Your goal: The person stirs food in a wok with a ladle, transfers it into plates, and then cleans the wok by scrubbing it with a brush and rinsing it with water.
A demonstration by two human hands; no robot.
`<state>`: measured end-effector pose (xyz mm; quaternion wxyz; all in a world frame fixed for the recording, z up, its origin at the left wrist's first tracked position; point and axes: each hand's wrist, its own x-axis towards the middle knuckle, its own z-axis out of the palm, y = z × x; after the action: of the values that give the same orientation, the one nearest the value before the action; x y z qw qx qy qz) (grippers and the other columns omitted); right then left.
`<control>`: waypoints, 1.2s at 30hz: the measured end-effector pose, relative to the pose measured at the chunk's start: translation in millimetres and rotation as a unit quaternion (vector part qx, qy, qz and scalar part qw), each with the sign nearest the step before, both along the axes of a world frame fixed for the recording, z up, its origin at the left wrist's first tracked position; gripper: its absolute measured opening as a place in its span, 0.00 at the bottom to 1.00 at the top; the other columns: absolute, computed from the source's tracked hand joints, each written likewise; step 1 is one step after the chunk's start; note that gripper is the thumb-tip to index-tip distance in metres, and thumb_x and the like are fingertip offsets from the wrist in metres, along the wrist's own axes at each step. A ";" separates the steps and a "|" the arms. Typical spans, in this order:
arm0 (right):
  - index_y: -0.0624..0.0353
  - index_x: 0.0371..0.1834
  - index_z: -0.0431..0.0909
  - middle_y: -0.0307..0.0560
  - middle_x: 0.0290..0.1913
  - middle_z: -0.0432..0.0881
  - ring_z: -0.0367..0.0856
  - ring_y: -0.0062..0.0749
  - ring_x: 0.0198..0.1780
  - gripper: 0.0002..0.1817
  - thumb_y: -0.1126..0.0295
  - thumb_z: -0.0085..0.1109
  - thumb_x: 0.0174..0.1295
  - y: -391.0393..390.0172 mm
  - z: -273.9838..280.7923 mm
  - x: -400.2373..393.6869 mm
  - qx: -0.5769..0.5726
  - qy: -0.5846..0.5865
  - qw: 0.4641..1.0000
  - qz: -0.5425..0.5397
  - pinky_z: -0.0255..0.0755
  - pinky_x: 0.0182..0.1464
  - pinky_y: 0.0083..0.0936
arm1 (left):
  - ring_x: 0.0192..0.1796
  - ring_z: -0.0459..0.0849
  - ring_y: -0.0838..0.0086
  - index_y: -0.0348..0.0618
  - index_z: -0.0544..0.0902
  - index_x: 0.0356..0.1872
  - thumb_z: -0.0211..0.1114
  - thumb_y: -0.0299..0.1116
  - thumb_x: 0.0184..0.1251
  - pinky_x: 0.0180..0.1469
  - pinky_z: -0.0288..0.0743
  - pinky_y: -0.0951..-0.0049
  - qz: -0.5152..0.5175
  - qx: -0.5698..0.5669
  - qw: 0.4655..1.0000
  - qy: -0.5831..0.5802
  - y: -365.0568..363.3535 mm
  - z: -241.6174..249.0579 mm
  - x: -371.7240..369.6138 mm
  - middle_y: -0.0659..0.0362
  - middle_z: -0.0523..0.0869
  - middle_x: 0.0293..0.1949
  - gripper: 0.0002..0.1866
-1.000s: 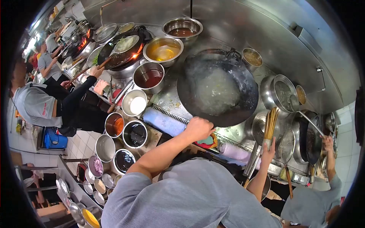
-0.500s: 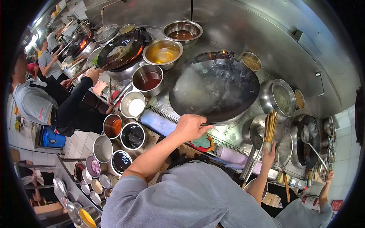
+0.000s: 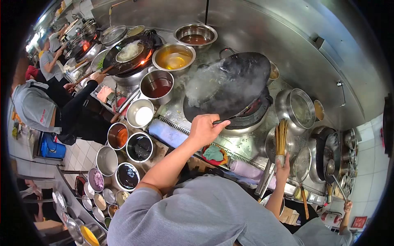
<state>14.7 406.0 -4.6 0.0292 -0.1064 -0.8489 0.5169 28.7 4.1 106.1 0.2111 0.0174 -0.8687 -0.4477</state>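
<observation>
My left hand (image 3: 204,129) is closed around the dark handle of a large black wok (image 3: 246,76). The wok is tilted, its right side raised off the burner (image 3: 256,117), and steam or smoke drifts across it. Over at the right, my right hand (image 3: 282,169) grips a bamboo wok brush (image 3: 281,137) with its bristles pointing up. A metal strainer (image 3: 266,143) lies just behind the brush, partly covered by it. Below my left hand, a green cloth (image 3: 214,153) rests near the counter edge.
Metal pots of sauce (image 3: 157,87) and a bowl of yellow oil (image 3: 174,58) stand left of the burner. At left, a person (image 3: 39,106) works at another wok (image 3: 127,57). A pot (image 3: 301,108) stands at right; another person's hand (image 3: 348,206) holds a ladle.
The wok has gone from lying on the burner to tilted, uncovering the burner at its right. The brush has shifted slightly left. The neighbour's wok now has a strainer of pale food over it.
</observation>
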 end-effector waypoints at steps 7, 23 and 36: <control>0.58 0.70 0.60 0.46 0.41 0.78 0.73 0.24 0.36 0.34 0.72 0.60 0.59 -11.2 15.1 5.2 0.051 -0.007 0.998 0.029 0.69 0.39 0.21 | 0.19 0.58 0.79 0.35 0.69 0.15 0.67 0.42 0.61 0.20 0.55 0.71 0.024 0.095 0.995 -0.013 11.5 5.4 -6.7 0.58 0.60 0.12 0.25; 0.55 0.62 0.71 0.57 0.55 0.78 0.77 0.49 0.56 0.28 0.58 0.59 0.58 -14.2 49.6 11.8 0.175 -0.149 0.946 0.230 0.69 0.58 0.33 | 0.17 0.54 0.90 0.48 0.69 0.19 0.58 0.37 0.71 0.18 0.44 0.82 0.028 0.363 0.930 0.042 5.0 28.5 19.9 0.74 0.61 0.15 0.17; 0.59 0.61 0.68 0.63 0.42 0.80 0.79 0.57 0.41 0.32 0.61 0.64 0.53 42.1 -74.1 186.9 0.178 -0.154 0.969 -0.081 0.72 0.47 0.43 | 0.15 0.62 0.60 0.38 0.64 0.11 0.71 0.38 0.56 0.20 0.58 0.64 -0.188 -0.101 0.971 -0.111 29.7 42.6 64.5 0.52 0.66 0.12 0.26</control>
<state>201.6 448.1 -78.8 -0.0418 -0.2464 -0.9099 0.3311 93.2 33.7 148.7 0.0263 -0.1180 -0.9153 -0.3843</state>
